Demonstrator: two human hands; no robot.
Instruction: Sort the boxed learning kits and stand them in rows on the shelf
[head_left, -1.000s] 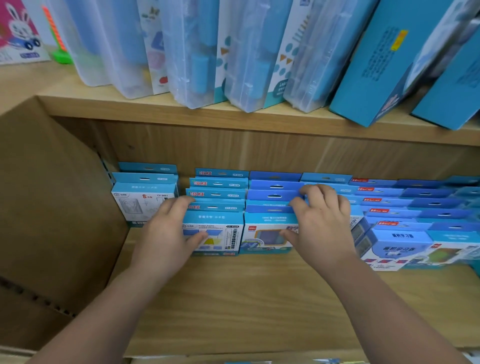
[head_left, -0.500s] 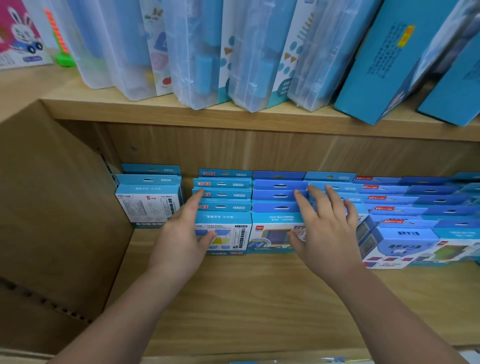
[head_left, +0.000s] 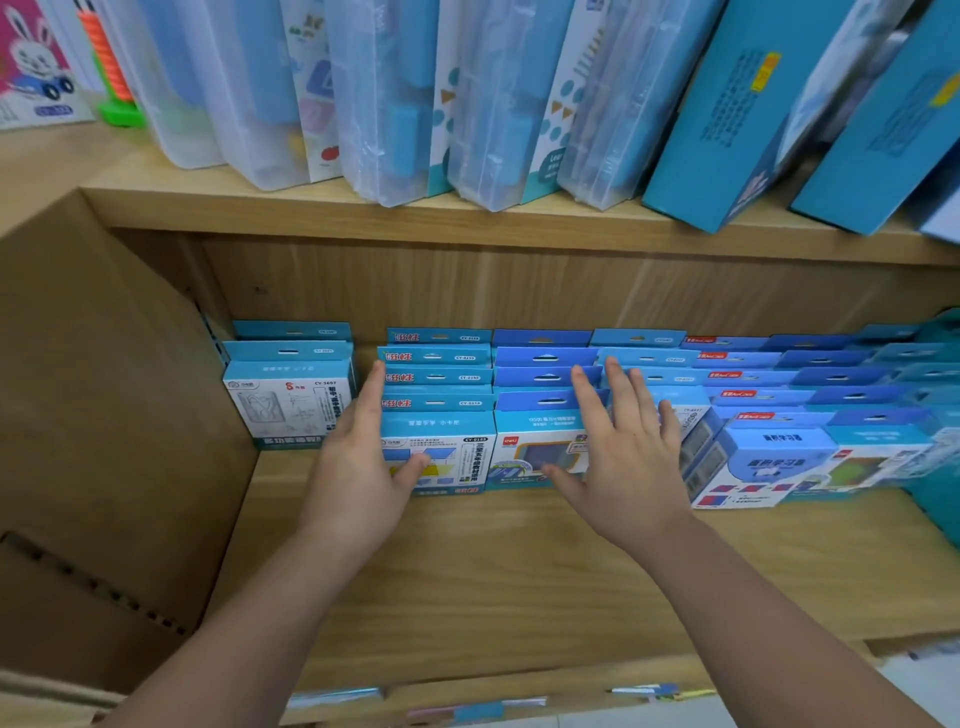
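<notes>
Head view, looking down into a wooden shelf (head_left: 467, 571). Small blue kits (head_left: 545, 374) already stand on it in rows running front to back, side by side across most of its width. The left hand (head_left: 363, 462) is flat, with straight fingers laid along the left side of the second row (head_left: 439, 376) and the thumb resting on its front box; it grips nothing. The right hand (head_left: 623, 457) is spread wide, its fingers straight over the fronts of the third and fourth rows, also holding nothing. The first row (head_left: 288, 405) stands apart at the far left, with a gap beside it. Rows at the right end look tilted, though blurred. The sorting seems largely done, with closing gaps and squaring rows likely left. A cardboard box (head_left: 104, 415) stands to the left.
</notes>
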